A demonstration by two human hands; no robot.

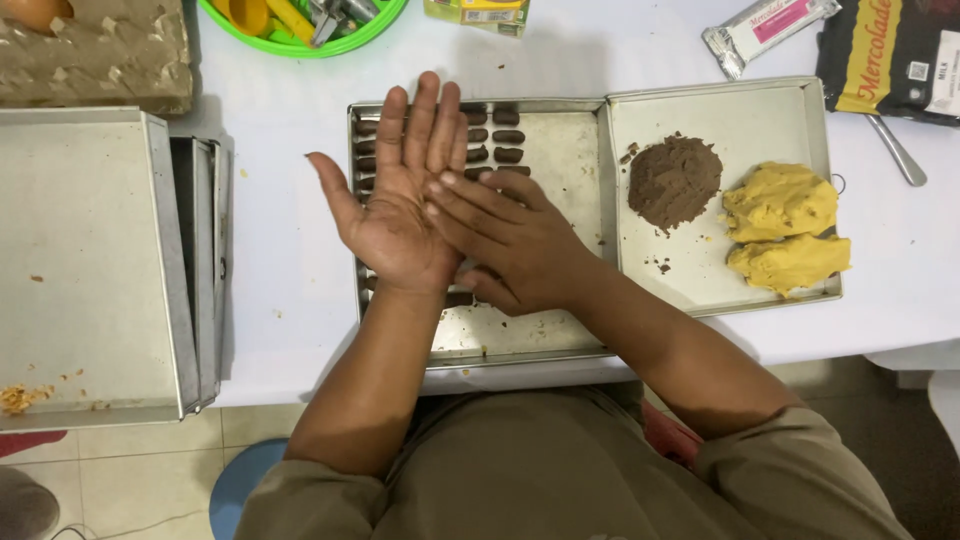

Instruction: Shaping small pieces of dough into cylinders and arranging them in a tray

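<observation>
My left hand (395, 190) is held flat, palm up, over the left part of a metal baking tray (560, 170). My right hand (505, 240) lies palm down across it, fingers pressed on the left palm; whatever is between them is hidden. Rows of small dark brown dough rolls (507, 135) lie on the tray behind my hands. A second tray (745, 115) to the right holds a mound of brown dough (673, 180) and two lumps of yellow dough (785, 225).
Stacked metal trays (85, 260) stand at the left, with crumbs in one corner. A green bowl of tools (300, 25) sits at the back. Dark and white packets (890, 50) and a metal handle (897, 152) lie at the back right. The table's front edge is near my body.
</observation>
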